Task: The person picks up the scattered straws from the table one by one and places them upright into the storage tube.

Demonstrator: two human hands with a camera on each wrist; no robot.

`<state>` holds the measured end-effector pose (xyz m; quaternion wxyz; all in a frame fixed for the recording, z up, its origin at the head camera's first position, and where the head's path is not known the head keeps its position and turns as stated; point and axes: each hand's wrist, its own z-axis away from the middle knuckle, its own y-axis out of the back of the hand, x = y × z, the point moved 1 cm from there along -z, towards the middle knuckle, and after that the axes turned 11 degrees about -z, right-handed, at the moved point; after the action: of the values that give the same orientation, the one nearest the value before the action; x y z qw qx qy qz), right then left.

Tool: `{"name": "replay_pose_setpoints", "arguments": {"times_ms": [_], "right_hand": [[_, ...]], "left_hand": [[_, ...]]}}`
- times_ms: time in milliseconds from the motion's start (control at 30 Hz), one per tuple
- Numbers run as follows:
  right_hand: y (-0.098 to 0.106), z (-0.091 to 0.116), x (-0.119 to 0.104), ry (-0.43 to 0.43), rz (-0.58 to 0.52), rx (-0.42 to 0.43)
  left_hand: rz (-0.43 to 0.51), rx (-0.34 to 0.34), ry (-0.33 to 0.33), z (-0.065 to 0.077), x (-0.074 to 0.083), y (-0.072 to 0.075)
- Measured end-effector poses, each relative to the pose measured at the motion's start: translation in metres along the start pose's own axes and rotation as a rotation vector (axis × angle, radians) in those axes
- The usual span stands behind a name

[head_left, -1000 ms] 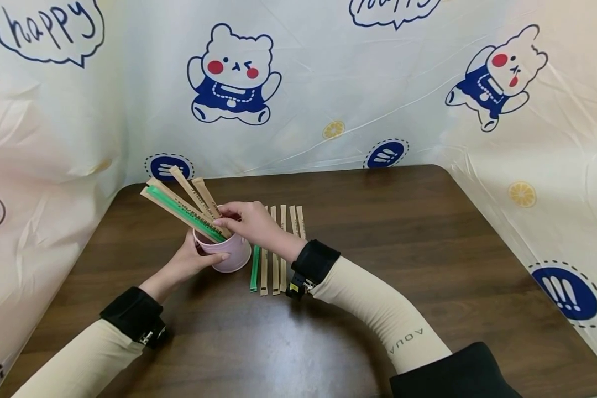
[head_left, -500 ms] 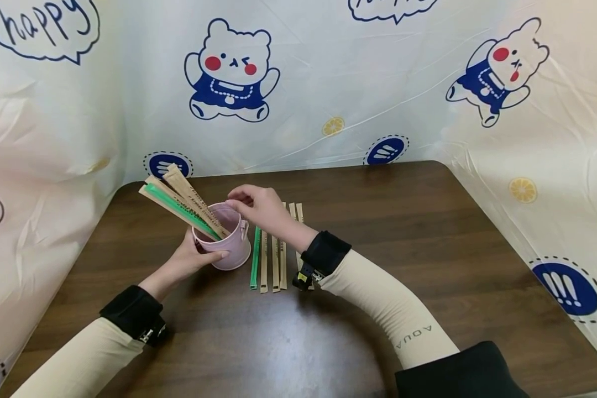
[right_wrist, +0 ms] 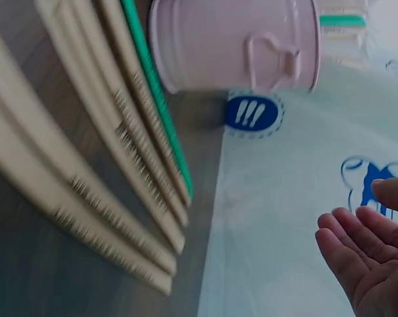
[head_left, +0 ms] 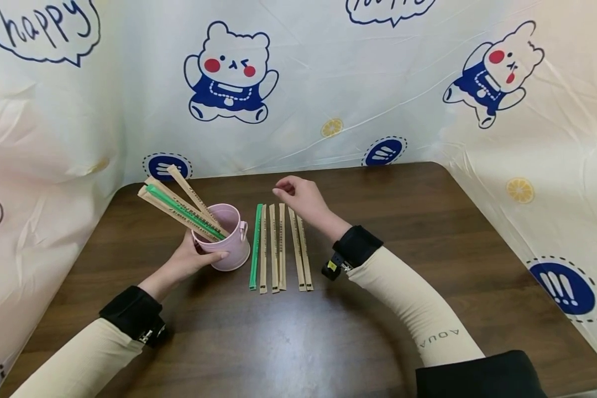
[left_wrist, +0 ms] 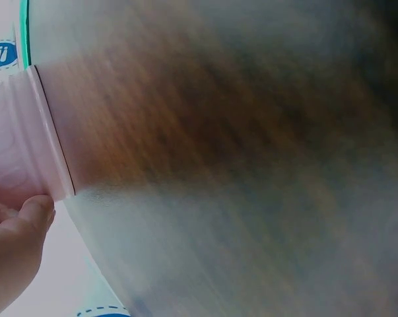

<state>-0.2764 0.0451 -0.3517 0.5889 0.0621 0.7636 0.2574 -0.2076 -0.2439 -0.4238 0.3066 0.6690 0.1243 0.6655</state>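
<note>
My left hand [head_left: 186,258] grips a small pink bucket [head_left: 234,251] low on its side, thumb across the front. Several tan paper-wrapped sticks [head_left: 191,188] and a green-wrapped one [head_left: 171,204] lean out of it to the left. To the right of the bucket, a green-wrapped stick [head_left: 255,249] and several tan ones [head_left: 273,249] lie side by side on the table. Over the far ends of this row is my right hand [head_left: 303,198], fingers loosely bent and holding nothing. In the right wrist view its palm and fingers [right_wrist: 357,241] show bare.
The brown wooden table [head_left: 378,232] has rounded far corners. A white printed cloth [head_left: 298,66] with bear drawings hangs behind it and along both sides. The bucket's small handle [head_left: 244,229] faces right.
My right hand has let go of a tan stick in the bucket and moved right, over the row. That stick has tipped left against the others. My left hand stays on the bucket.
</note>
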Motion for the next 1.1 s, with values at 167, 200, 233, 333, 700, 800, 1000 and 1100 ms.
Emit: {"name": "replay_pose_setpoints", "arguments": {"times_ms": [167, 200, 233, 333, 700, 800, 1000, 1100], "right_hand": [[0.012, 0.004, 0.020, -0.051, 0.021, 0.019], [0.013, 0.005, 0.024, -0.062, 0.033, 0.021], [0.015, 0.005, 0.028, -0.074, 0.045, 0.021], [0.016, 0.006, 0.040, -0.110, 0.090, 0.008], [0.011, 0.010, 0.066, -0.245, 0.289, -0.058], [0.009, 0.010, 0.068, -0.288, 0.321, -0.079], [0.000, 0.008, 0.072, -0.344, 0.375, -0.120], [-0.005, 0.008, 0.072, -0.372, 0.389, -0.144]], "left_hand": [[0.002, -0.005, 0.004, 0.000, 0.000, 0.000], [0.001, -0.005, 0.004, 0.000, 0.000, 0.000], [-0.001, -0.005, 0.005, 0.000, 0.001, 0.000], [-0.001, -0.003, 0.003, 0.000, 0.001, 0.000], [-0.006, 0.002, -0.004, 0.000, 0.000, 0.000], [-0.012, 0.003, -0.003, 0.001, -0.001, 0.001], [-0.005, -0.003, 0.005, 0.001, -0.002, 0.001], [0.008, -0.007, 0.011, 0.000, -0.001, 0.000]]}}
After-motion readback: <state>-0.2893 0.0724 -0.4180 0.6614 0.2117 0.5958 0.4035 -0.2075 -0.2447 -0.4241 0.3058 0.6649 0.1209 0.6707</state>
